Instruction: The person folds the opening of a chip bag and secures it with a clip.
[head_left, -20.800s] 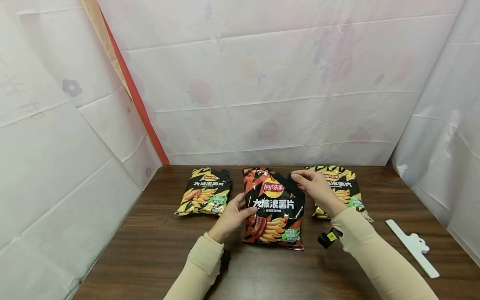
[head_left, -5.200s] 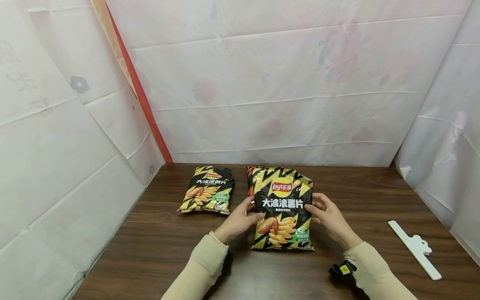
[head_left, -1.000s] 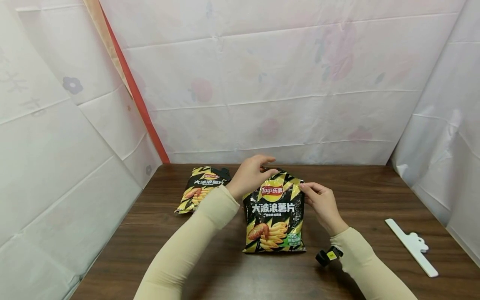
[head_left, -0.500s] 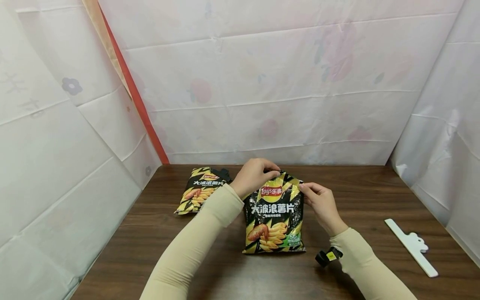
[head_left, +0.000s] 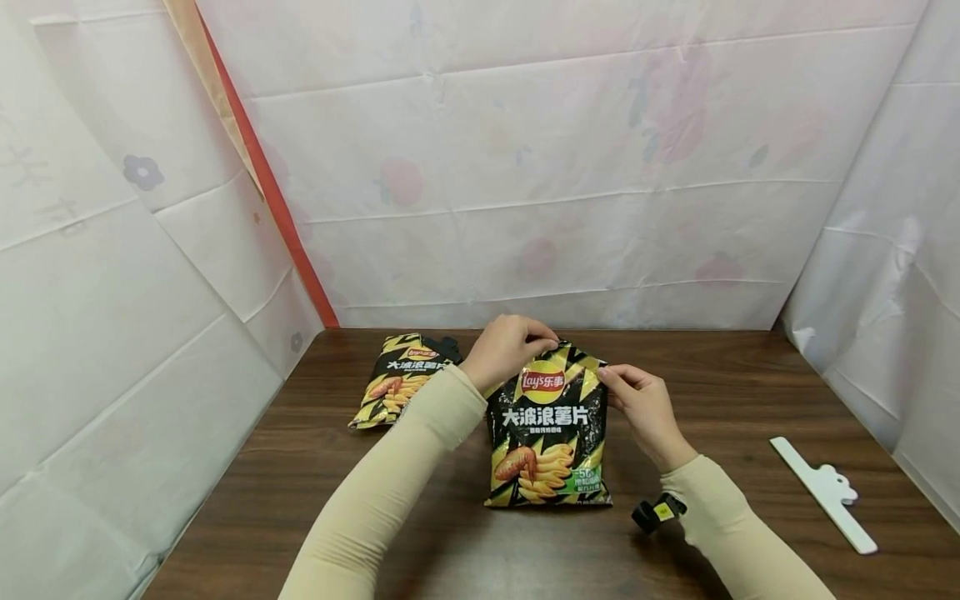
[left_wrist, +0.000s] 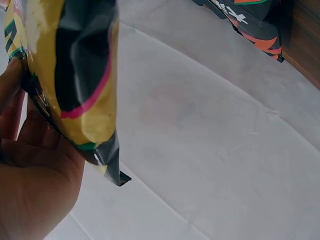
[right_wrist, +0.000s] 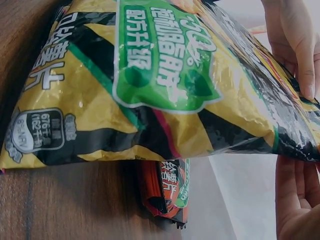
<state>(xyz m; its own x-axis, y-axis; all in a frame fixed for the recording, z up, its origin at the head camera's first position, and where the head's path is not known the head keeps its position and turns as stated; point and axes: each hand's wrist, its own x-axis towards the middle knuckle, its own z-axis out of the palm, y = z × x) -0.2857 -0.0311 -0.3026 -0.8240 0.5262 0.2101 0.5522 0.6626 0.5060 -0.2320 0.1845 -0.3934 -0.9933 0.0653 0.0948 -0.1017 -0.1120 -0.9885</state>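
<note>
A yellow-and-black chip bag (head_left: 547, 433) lies at the table's middle, on top of a red chip bag (right_wrist: 167, 192) that shows beneath it only in the wrist views. My left hand (head_left: 510, 346) reaches over and grips the yellow bag's top left corner; the left wrist view has the bag (left_wrist: 75, 75) against my palm (left_wrist: 30, 170). Over at the bag's upper right edge, my right hand (head_left: 637, 400) pinches the foil. In the right wrist view the bag (right_wrist: 150, 85) fills the frame, with the right hand (right_wrist: 297, 200) at its far end.
A second yellow chip bag (head_left: 408, 379) with a black clip (head_left: 447, 346) on its top lies at the back left. A long white sealing clip (head_left: 825, 492) lies near the table's right edge. White sheets wall in the dark wooden table (head_left: 300, 500) at the back and on both sides.
Over the last second my left hand's fingers have curled down onto the bag's top corner. Five seconds ago both hands held the bag by its sides, lower down.
</note>
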